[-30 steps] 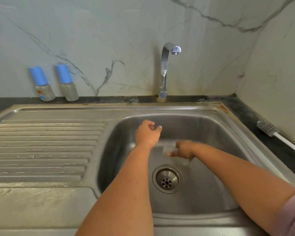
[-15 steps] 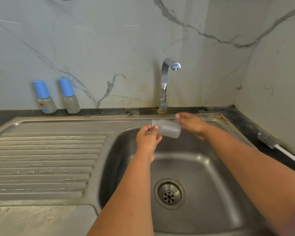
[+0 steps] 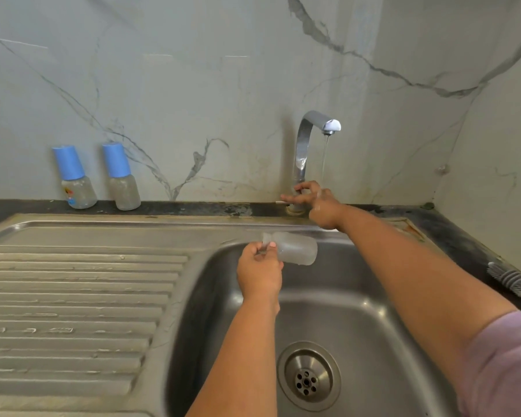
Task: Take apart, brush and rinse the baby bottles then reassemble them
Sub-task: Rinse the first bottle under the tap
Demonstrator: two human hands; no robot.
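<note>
Hands divided by function: left hand (image 3: pixel 260 273) pinches the uncapped bottle (image 3: pixel 292 247) by its neck, held sideways over the sink (image 3: pixel 373 326) clear of the stream, while right hand (image 3: pixel 316 203) grips the faucet (image 3: pixel 303 145) lever, evidently regulating flow for rinsing.

Clear uncapped bottle (image 3: pixel 295 247) sideways; 2 blue-capped bottles (image 3: pixel 76 179) upright.

light: soft, even | glare: faint | edges: bowed, slightly blurred
</note>
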